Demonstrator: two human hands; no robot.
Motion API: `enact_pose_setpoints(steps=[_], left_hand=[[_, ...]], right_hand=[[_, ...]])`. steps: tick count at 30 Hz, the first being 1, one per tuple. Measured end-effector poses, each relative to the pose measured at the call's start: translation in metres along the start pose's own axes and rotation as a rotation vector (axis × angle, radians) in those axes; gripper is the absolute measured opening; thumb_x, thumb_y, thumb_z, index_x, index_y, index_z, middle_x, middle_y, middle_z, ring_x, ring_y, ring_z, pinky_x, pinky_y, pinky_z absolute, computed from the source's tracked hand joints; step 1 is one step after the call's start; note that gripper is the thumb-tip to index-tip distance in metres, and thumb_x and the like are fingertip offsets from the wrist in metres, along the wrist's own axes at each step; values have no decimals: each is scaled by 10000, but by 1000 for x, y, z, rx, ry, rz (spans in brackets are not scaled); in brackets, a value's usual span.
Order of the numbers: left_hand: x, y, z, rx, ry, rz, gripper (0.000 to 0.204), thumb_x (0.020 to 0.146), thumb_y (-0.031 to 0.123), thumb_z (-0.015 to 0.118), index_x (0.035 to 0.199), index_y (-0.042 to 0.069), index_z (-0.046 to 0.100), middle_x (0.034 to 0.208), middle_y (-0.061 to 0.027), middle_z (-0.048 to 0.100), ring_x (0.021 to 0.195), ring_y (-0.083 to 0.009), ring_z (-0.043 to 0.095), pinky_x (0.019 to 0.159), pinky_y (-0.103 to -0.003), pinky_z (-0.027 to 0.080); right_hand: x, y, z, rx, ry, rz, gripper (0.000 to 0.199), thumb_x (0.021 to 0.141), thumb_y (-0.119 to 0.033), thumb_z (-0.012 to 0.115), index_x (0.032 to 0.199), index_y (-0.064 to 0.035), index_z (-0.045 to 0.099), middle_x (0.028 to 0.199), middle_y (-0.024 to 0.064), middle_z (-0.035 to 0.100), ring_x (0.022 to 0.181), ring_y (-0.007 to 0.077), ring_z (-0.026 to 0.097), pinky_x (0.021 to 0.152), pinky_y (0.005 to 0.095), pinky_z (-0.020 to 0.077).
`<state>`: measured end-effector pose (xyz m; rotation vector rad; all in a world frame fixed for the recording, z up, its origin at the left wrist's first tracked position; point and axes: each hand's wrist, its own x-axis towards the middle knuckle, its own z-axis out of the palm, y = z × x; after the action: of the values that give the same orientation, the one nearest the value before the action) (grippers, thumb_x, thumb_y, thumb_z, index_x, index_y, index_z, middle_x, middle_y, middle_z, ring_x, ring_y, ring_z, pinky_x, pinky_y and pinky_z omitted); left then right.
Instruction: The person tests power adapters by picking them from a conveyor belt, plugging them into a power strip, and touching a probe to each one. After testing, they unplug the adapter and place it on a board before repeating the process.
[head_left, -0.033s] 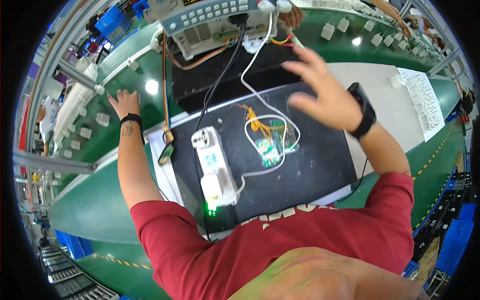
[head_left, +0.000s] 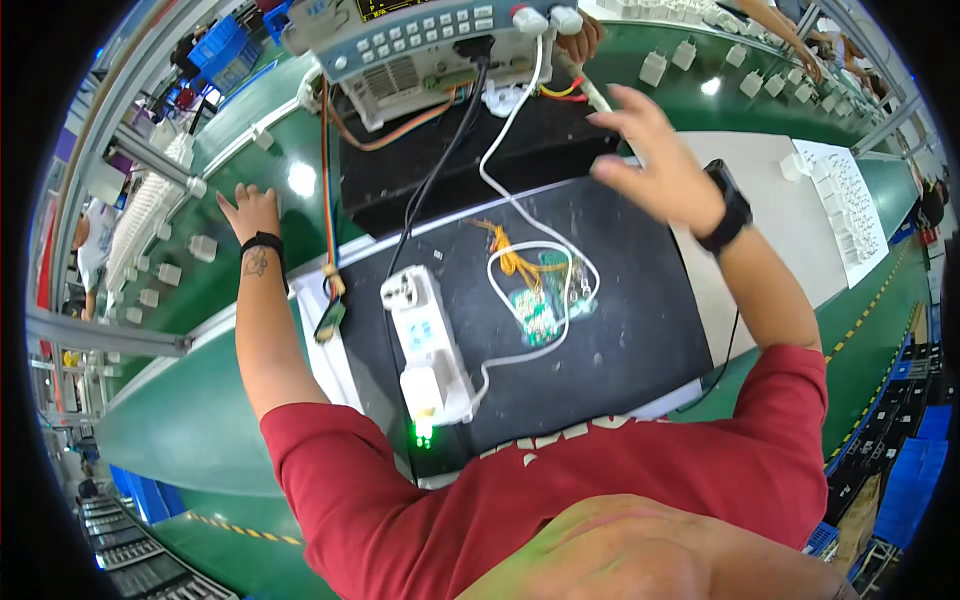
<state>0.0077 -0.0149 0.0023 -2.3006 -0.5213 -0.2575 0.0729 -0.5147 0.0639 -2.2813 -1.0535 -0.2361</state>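
My left hand (head_left: 250, 212) lies flat with fingers spread on the green conveyor belt (head_left: 200, 400), a black band on its wrist, holding nothing. My right hand (head_left: 655, 165) hovers open above the far edge of the black mat (head_left: 640, 340), a black watch on its wrist. On the mat lies a small green circuit board (head_left: 538, 312) with orange wires, ringed by a white cable (head_left: 500, 170). Left of it sits a white power strip (head_left: 425, 330) with a white adapter (head_left: 437, 392) plugged in and a green light at its near end.
A grey test instrument (head_left: 430, 45) with buttons and cables stands at the back. Several white adapters (head_left: 200, 245) ride the belt at left and at the top right. A white sheet of small white parts (head_left: 850, 205) lies at right. Another person's hand (head_left: 580, 40) reaches in by the instrument.
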Motion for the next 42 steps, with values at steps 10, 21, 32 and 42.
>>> enact_pose_setpoints(steps=[10, 21, 32, 42], left_hand=[[1, 5, -13, 19, -5, -22, 439, 781, 140, 559, 1193, 273, 489, 1353, -9, 346, 1309, -207, 220, 1029, -577, 115], [-126, -11, -154, -1784, 114, -305, 253, 814, 56, 587, 1057, -11, 563, 1020, -58, 585, 934, -121, 541, 804, -231, 416], [-173, 9, -201, -2239, 91, 165, 401, 930, 205, 404, 1232, -57, 421, 1103, -117, 556, 933, -168, 554, 856, -301, 407], [-155, 28, -182, -2270, -33, 73, 514, 867, 89, 541, 1305, -42, 307, 1071, -107, 548, 941, -139, 545, 817, -251, 434]], right_hand=[[109, 291, 31, -253, 488, 692, 693, 640, -338, 688, 1175, 33, 452, 1059, 245, 565, 1010, 335, 545, 875, 360, 429], [60, 153, -9, 502, 748, 365, 411, 736, -70, 671, 1076, 59, 480, 970, 101, 588, 854, 158, 577, 747, 244, 450], [28, -130, 53, 281, 383, -773, 366, 624, 12, 704, 949, -20, 538, 981, 159, 603, 844, 274, 605, 735, 339, 473], [29, -150, 86, 209, 177, -379, 604, 689, 11, 583, 1263, -77, 415, 1317, 115, 392, 1114, 274, 472, 865, 304, 434]])
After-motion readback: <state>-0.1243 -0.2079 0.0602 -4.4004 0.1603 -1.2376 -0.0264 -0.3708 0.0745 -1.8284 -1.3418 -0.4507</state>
